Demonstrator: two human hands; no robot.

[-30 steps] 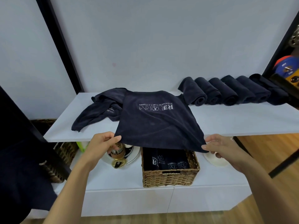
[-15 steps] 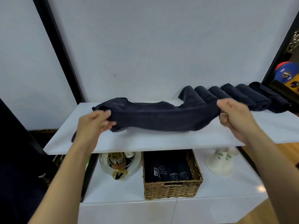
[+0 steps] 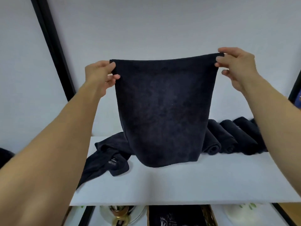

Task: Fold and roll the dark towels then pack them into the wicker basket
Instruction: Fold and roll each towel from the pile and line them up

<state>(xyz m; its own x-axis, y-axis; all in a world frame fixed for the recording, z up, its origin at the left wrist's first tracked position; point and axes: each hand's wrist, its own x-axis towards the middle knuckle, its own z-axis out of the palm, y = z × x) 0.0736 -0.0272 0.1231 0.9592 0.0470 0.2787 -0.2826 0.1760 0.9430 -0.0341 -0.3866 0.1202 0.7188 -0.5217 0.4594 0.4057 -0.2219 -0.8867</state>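
A dark towel (image 3: 163, 111) hangs doubled over in the air above the white shelf (image 3: 179, 185). My left hand (image 3: 101, 75) pinches its upper left corner and my right hand (image 3: 236, 66) pinches the upper right corner. The towel's folded bottom edge brushes the shelf. A crumpled dark towel (image 3: 107, 160) lies on the shelf at the left, behind the hanging one. Several rolled dark towels (image 3: 228, 139) lie in a row at the back right. Only the top of the wicker basket (image 3: 210, 214) shows under the shelf, with dark towels (image 3: 175, 216) inside.
A round tray with a gold bottle (image 3: 120, 214) sits on the lower surface left of the basket, a white vase (image 3: 244, 212) to its right. A black post (image 3: 52, 46) runs up the wall at the left.
Both hands lifted the towel from shelf level high into the air, so it now hangs folded in half. The view tilted upward.
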